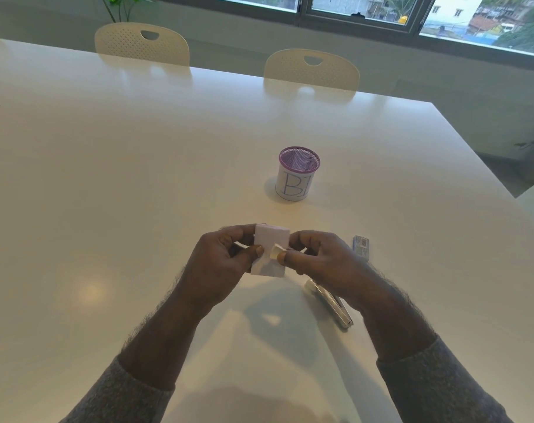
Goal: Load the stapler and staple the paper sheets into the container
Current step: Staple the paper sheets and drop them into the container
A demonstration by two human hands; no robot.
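Note:
Both hands hold a small stack of white paper sheets just above the table, near its front. My left hand grips the stack's left side with thumb on top. My right hand pinches a folded-up corner at the stack's right edge. A silver stapler lies on the table under my right wrist, partly hidden by it. A small staple box rests to the right of my right hand. The container is a purple mesh cup with a white paper label, standing upright farther back.
The white table stretches far to the left and back; its right edge runs diagonally at the right. Two cream chairs are tucked in at the far side. Windows line the back wall.

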